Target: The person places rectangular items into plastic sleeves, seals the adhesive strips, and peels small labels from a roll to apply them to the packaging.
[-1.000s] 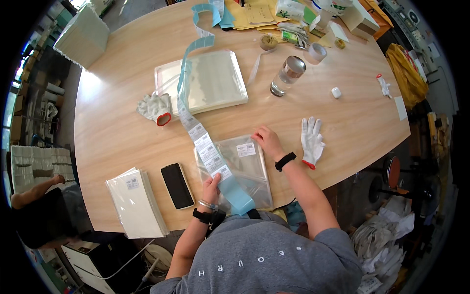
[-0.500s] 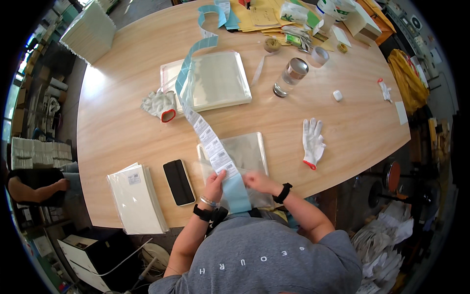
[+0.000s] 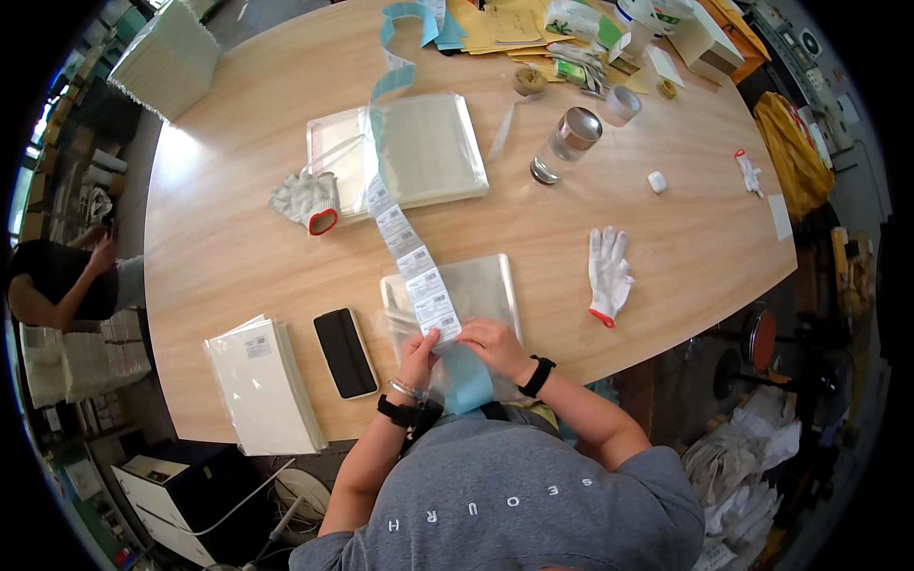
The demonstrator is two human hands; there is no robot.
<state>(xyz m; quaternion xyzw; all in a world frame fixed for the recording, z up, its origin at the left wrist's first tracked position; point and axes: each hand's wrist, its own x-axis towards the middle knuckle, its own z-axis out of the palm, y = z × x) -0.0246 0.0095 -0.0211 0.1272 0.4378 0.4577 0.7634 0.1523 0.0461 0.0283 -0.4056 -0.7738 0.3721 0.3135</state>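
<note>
A long strip of printed white labels (image 3: 416, 259) on pale blue backing comes down from the far side of the table to my hands. My left hand (image 3: 417, 359) is closed on the strip's left edge, thumb on top. My right hand (image 3: 497, 348) pinches at its right edge, by the lowest label. Bare blue backing (image 3: 466, 379) hangs curved below my fingers, toward my body. Under the strip lies a clear plastic-wrapped stack (image 3: 493, 290), partly covered by strip and hands. Whether a label edge is lifted, I cannot tell.
To the left are a black phone (image 3: 347, 354) and wrapped white sheets (image 3: 262, 381). Farther off lie a larger wrapped stack (image 3: 433, 147), a grey glove (image 3: 307, 202), a glass bottle (image 3: 566, 145) and tape (image 3: 624, 103). A white glove (image 3: 608, 271) rests at right. Another person (image 3: 67, 276) is at far left.
My right hand has moved left and inward to the strip's edge. The strip's middle has shifted right and straightened. The person at far left has raised their arms.
</note>
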